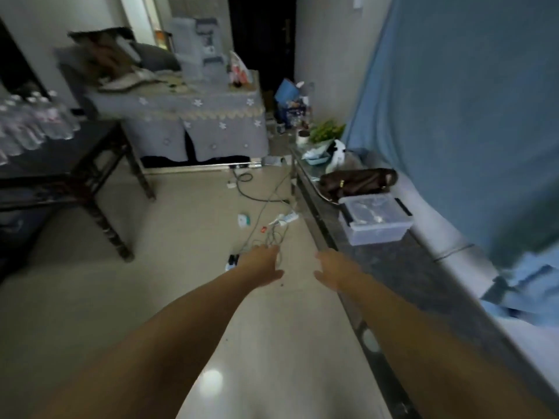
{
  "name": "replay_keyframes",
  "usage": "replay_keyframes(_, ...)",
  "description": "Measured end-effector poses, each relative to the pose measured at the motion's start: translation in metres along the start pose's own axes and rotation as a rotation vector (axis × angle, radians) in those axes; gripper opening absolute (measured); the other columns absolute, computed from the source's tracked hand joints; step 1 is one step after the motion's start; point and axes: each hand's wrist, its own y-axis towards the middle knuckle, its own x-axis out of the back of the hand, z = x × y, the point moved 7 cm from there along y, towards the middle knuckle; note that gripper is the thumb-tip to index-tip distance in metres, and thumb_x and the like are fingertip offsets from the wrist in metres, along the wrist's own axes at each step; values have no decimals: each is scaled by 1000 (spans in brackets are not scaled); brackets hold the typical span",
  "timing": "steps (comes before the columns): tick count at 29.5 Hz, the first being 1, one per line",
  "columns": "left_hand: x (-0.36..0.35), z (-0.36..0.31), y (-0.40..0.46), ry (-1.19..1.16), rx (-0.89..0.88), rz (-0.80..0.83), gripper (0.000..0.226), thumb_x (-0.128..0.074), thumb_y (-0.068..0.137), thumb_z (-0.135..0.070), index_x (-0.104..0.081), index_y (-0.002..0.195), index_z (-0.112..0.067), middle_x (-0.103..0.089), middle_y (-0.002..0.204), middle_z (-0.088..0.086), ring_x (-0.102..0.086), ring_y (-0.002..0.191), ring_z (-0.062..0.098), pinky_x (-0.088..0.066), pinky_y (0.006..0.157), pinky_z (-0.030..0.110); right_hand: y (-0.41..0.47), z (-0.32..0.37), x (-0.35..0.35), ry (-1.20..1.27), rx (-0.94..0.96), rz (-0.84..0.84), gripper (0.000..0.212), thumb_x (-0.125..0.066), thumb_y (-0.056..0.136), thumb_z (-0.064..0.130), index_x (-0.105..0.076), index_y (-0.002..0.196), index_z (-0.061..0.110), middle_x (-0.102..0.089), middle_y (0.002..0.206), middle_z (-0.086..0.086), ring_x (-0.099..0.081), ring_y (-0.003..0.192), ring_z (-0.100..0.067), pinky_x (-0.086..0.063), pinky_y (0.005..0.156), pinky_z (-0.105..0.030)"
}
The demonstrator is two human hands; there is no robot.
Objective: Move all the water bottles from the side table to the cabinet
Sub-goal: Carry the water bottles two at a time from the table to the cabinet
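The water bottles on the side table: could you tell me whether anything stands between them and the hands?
Nothing visible does: only open floor lies between the bottles and the empty left hand and right hand.

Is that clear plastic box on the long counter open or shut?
Shut: the clear plastic box has its lid lying flat on top, dark latches at both ends.

A clear plastic lidded storage box (376, 220) sits just in front of a dark brown leather handbag (358, 182), with a white plastic bag (337, 155) and a leafy green potted plant (325, 131) beyond them. Blue fabric (459, 116) hangs along the right. On the pale tiled floor (169, 267) lie tangled cables and a white power strip (286, 219). Farther back stands furniture under a grey flower-patterned cloth (193, 128), cluttered on top.
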Motion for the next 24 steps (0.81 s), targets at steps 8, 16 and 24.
replay_keyframes(8, 29, 205, -33, -107, 325, -62, 57, -52, 88, -52, -43, 135, -20, -51, 133, 10, -47, 123, 29, -42, 96, 42, 79, 209, 13, -125, 278, 44, 40, -46, 98, 28, -46, 135, 12, -47, 137, -12, -49, 125, -29, -44, 103, -44)
replay_keyframes(16, 57, 339, 16, -159, 505, -82, 60, -51, 89, -52, -39, 139, -20, -49, 136, 10, -47, 124, 29, -43, 98, 43, 202, 329, 26, -218, 460, 79, 48, -44, 99, 33, -39, 141, 11, -44, 138, -15, -48, 124, -32, -44, 97, -42)
replay_keyframes(24, 120, 447, 114, -207, 618, -178, 58, -50, 90, -50, -40, 138, -19, -50, 136, 10, -49, 123, 29, -44, 96, 42, 359, 420, 81, -316, 576, 72, 55, -41, 101, 36, -30, 149, 14, -38, 146, -14, -43, 131, -34, -42, 105, -43)
